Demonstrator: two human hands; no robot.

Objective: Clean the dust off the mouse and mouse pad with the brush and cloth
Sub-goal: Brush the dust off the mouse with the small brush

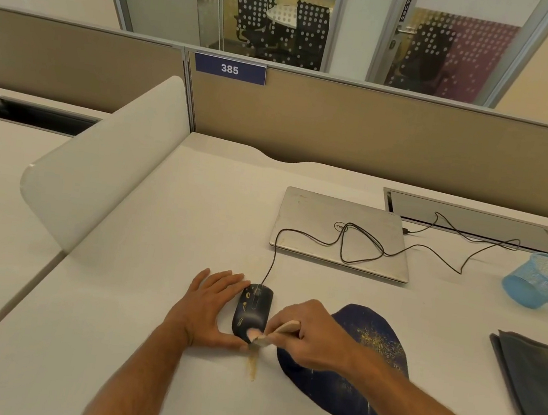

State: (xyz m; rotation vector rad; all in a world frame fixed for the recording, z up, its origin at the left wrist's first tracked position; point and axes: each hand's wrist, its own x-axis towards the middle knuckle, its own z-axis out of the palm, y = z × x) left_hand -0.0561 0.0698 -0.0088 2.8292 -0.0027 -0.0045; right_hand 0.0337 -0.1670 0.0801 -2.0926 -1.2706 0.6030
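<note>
A black wired mouse (252, 310) lies on the white desk, with yellowish dust specks on its top. My left hand (210, 306) rests flat against the mouse's left side, thumb at its near end. My right hand (310, 332) grips a small wooden-handled brush (279, 334), whose bristles touch the mouse's near end. A streak of swept dust (252, 368) lies on the desk just below the mouse. The dark blue mouse pad (360, 390), sprinkled with dust, lies to the right, partly under my right hand and forearm. A dark grey folded cloth (534, 380) sits at the far right.
A closed silver laptop (342, 233) lies behind the mouse with the mouse cable (357, 248) looped over it. A blue mesh bin (540, 279) stands at the right. A white curved divider (105, 166) rises at the left, a beige partition (378, 134) behind.
</note>
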